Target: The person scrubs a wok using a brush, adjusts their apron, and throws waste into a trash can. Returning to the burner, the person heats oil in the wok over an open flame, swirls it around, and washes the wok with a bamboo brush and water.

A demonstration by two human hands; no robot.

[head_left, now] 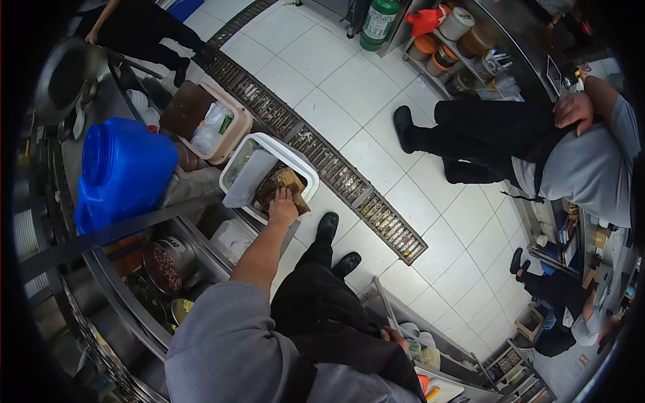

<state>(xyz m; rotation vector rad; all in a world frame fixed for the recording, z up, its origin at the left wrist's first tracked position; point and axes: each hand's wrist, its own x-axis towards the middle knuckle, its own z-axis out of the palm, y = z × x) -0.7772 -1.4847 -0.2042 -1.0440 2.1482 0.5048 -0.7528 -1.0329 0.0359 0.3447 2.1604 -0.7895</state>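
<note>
My left hand (283,205) reaches down into a white bin (310,176), its fingers apart and laid on crumpled brown cardboard (290,178). A translucent lid or panel (250,178) leans inside the same bin. Beside it stands a beige bin (242,127) holding clear plastic bags (213,126), with a brown lid (190,111) tilted open. Low at my side, my right hand (395,338) shows only in part next to my dark apron; its fingers look bent, and whatever they may hold is hidden.
A blue jug (124,168) and a steel counter with food pots (168,265) are at the left. A drain grate (349,181) crosses the tiled floor. One person (578,154) stands at the right, another (144,33) at the upper left, a third (561,295) at the lower right.
</note>
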